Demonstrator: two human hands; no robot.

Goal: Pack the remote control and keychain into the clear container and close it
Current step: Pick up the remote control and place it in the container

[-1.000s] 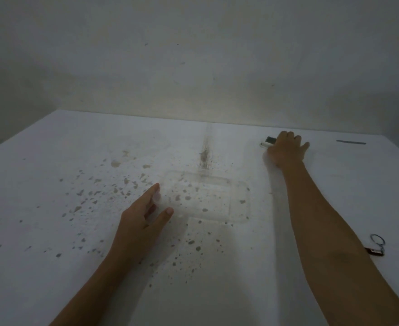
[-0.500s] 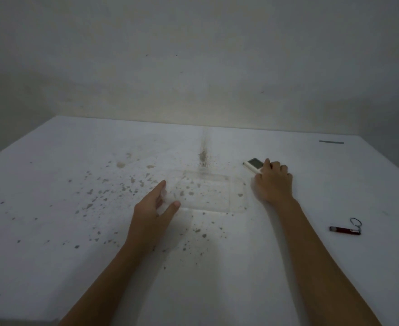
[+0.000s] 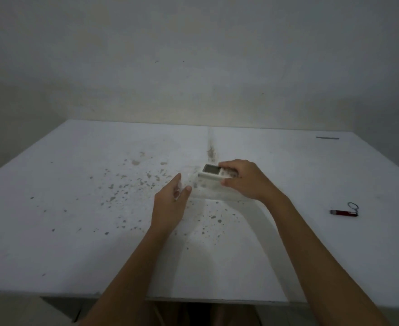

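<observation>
My right hand [image 3: 245, 180] is shut on a white remote control [image 3: 213, 173] with a grey screen, holding it over the far right part of the clear container [image 3: 205, 192]. The container is a shallow, see-through box lying open on the white table, hard to make out. My left hand [image 3: 171, 203] rests against the container's left edge, thumb and fingers around its rim. A red keychain [image 3: 344, 211] with a metal ring lies on the table far to the right, apart from both hands.
The white table [image 3: 76, 208] is speckled with dark spots around the container. A thin dark strip [image 3: 327, 138] lies near the far right edge. A wall stands right behind the table. The table's front edge runs near my arms.
My right hand picked the remote up from the far right of the table and carried it left over the container. My left hand stayed at the container's left edge.
</observation>
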